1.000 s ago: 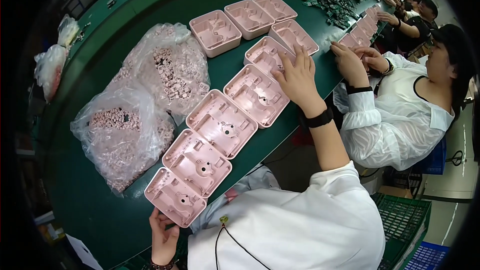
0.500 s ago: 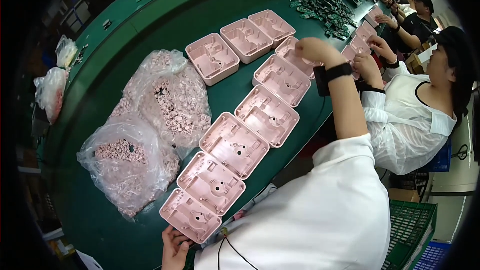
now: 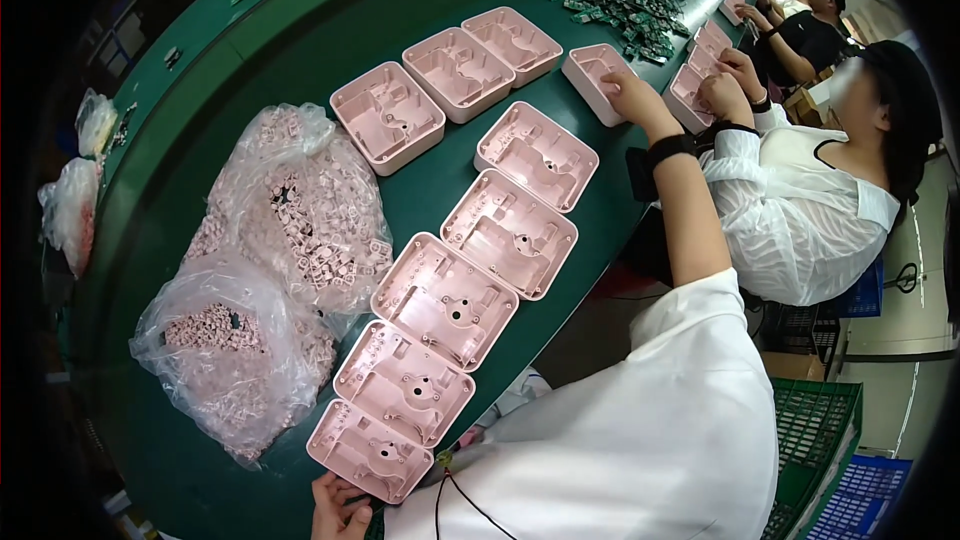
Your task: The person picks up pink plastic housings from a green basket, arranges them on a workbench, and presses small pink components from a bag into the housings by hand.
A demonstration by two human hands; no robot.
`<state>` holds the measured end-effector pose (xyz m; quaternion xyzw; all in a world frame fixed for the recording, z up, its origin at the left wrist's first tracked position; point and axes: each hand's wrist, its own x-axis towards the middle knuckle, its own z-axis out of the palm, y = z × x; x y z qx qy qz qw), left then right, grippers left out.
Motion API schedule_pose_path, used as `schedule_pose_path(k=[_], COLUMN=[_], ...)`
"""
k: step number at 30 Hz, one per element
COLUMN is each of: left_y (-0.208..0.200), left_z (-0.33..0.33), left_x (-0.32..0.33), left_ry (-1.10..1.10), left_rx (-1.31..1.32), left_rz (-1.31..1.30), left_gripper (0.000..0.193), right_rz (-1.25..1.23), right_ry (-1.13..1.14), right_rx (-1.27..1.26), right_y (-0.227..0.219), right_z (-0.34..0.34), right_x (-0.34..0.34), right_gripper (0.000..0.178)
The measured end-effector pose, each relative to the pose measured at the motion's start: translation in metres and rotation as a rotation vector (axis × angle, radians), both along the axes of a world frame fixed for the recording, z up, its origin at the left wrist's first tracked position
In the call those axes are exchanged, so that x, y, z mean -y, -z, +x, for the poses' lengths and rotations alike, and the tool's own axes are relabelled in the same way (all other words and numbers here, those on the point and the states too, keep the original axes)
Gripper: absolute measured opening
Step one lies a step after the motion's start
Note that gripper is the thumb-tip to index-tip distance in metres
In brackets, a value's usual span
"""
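Note:
A curved row of pink plastic housings (image 3: 457, 305), open side up with moulded posts inside, runs along the green bench. My right hand (image 3: 640, 105), with a black band on its wrist, reaches to the far right. Its fingers are closed on the near rim of a pink housing (image 3: 592, 65) that stands apart from the row. At the near end, my left hand (image 3: 338, 512) rests its fingers against the lower edge of the closest housing (image 3: 370, 452), fingers loosely apart and not wrapped round it. Three more housings (image 3: 388, 118) stand side by side behind the row.
Clear plastic bags (image 3: 235, 360) full of small pink parts lie left of the row. Green circuit boards (image 3: 620, 0) are heaped at the far end. A co-worker (image 3: 790, 180) handles pink housings on my right. A green crate (image 3: 810, 440) stands beside me.
The housing under my right hand has moved away from the row toward the far right, leaving a gap. My left hand stays at the near housing. The whole view has shifted slightly.

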<state>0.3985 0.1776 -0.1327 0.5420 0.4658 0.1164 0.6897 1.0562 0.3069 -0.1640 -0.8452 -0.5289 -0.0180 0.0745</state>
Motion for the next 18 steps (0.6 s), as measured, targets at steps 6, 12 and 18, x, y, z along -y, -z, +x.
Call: schedule_pose_path(k=[6, 12, 18], left_y=[-0.002, 0.005, 0.003], left_z=[-0.001, -0.005, 0.0], left_x=[0.004, 0.014, 0.021], left_ry=[-0.071, -0.061, -0.21], left_rx=[-0.031, -0.138, -0.071], left_rz=[-0.016, -0.005, -0.09], left_gripper=[0.052, 0.061, 0.058], right_rz=[-0.025, 0.1, 0.207], right_ry=[0.132, -0.179, -0.149], right_rx=[-0.068, -0.064, -0.158], right_y=[-0.004, 0.006, -0.023], right_z=[0.033, 0.043, -0.02], right_x=[-0.067, -0.113, -0.056], right_gripper=[0.027, 0.029, 0.036])
